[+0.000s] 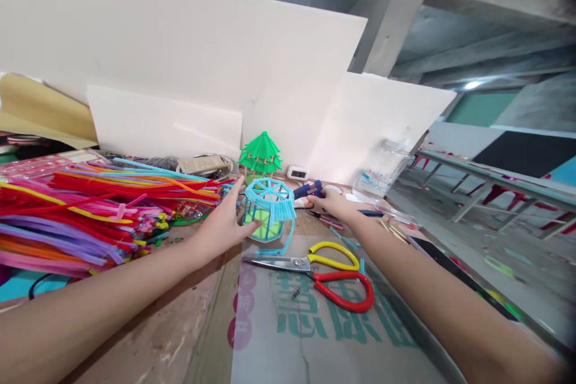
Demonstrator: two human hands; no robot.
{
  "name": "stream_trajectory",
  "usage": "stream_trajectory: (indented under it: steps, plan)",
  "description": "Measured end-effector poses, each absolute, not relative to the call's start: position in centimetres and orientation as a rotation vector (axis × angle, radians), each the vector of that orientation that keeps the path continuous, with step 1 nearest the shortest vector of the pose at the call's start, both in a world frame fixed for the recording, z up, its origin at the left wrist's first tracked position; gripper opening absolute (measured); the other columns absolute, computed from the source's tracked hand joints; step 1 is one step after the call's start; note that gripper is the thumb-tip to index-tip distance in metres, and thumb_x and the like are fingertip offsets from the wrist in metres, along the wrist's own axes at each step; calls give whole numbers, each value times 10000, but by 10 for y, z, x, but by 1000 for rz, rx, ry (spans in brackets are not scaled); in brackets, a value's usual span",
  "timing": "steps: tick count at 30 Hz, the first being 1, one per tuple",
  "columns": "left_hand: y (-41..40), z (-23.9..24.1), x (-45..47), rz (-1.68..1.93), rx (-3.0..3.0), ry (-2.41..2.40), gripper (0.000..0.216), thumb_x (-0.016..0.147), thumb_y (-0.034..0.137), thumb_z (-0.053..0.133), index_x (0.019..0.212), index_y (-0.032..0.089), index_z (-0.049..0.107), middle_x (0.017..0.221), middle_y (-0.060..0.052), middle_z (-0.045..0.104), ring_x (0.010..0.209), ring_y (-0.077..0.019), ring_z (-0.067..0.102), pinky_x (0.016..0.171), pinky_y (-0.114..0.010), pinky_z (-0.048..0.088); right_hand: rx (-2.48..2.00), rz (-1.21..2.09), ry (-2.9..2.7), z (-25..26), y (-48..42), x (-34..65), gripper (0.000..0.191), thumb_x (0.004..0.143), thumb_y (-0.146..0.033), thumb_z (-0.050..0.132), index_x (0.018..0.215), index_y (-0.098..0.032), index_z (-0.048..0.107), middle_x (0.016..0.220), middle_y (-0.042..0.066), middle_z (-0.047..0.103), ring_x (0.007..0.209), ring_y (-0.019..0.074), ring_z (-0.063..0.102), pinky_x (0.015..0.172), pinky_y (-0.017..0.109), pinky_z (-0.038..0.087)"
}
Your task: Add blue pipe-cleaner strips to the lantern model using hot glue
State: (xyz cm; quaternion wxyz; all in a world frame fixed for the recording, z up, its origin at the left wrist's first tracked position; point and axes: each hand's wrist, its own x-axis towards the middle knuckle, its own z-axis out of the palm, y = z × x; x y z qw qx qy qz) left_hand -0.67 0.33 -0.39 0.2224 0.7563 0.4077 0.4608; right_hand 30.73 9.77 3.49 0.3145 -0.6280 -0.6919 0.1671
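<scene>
My left hand [227, 219] grips the left side of a small round pavilion [265, 192] made of light blue pipe cleaners, thumb at its front. The pavilion has a spoked top, thin posts and a light green base, with a fringe of blue strips along part of its right rim. Just right of it, my right hand [335, 203] is closed on a dark blue hot glue gun [310, 189], whose front end points toward the pavilion. Scissors [301, 264] with one yellow and one red handle lie in front. Behind stands a green tiered-roof model [261, 153].
Piles of colourful pipe cleaners [90, 210] cover the left side. A small white digital clock [297, 173] and a clear plastic container [380, 174] stand at the back. White boards [180, 42] wall off the table's rear. Blue offcuts [344, 237] lie near my right forearm.
</scene>
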Motion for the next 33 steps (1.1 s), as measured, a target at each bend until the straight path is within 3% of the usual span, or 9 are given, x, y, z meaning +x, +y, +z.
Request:
stream_trajectory:
  steps: [4,8,14,18,23,26,29,31,33]
  plan:
    - [1,-8,-6,1239,2000,1055,952,861,354,665,1597,229,75,1440,-161,549,1208,-281,632,1011,-439,524,-1638,435,-1832,34,97,302,174,795,-327,705,805,-157,669,644,45,655,650,183,570,628,308,458]
    - [-2,-8,-5,1226,2058,1152,890,855,357,659,1580,197,169,1201,-134,685,1037,-283,690,887,-427,564,-1619,455,-1842,33,102,303,226,798,-366,702,875,-157,666,653,32,668,623,168,570,594,288,459]
    - [-3,-7,-4,1173,2079,1160,857,856,386,662,1563,218,208,1220,-108,654,1111,-268,644,964,-408,514,-1615,446,-1893,36,112,309,260,747,-383,742,829,-149,665,674,20,676,664,163,583,642,273,462]
    - [-3,-8,-4,1180,2054,1134,905,846,390,681,1574,218,172,1185,-100,657,1058,-252,653,934,-397,520,-1615,349,-1893,39,105,322,310,718,-339,772,941,-147,675,825,54,713,777,194,617,737,292,472]
    - [-1,-12,-4,1174,2123,1175,990,808,431,740,1577,199,161,1185,-132,637,1017,-270,647,887,-411,533,-1601,19,-1727,46,63,341,358,890,-424,584,1084,-124,599,1092,184,642,991,269,573,884,385,431]
    - [-3,-9,-7,1274,2279,1292,1044,740,449,813,1559,185,221,1307,-181,553,1183,-330,565,1004,-484,473,-1391,-177,-1675,59,20,325,247,933,-414,509,930,-180,588,894,87,618,826,218,554,786,347,437]
    - [-9,6,-14,1470,2471,1356,977,735,441,826,1514,177,299,1375,-189,482,1287,-335,480,1073,-507,414,-1243,175,-1864,68,-25,286,359,963,-464,467,746,-202,580,662,5,543,644,164,507,628,288,405]
    - [-14,20,-18,1599,2626,1300,828,753,440,814,1432,190,411,1342,-160,508,1263,-304,497,1057,-475,427,-1169,442,-1976,67,-48,260,411,972,-476,454,690,-197,564,619,-12,524,600,142,496,583,267,387]
    - [-18,30,-21,1608,2817,1243,520,806,415,772,1240,204,579,1192,-107,600,1153,-267,557,990,-429,449,-1138,604,-2038,58,-59,242,420,978,-479,454,697,-192,577,594,-30,502,575,127,476,560,254,366]
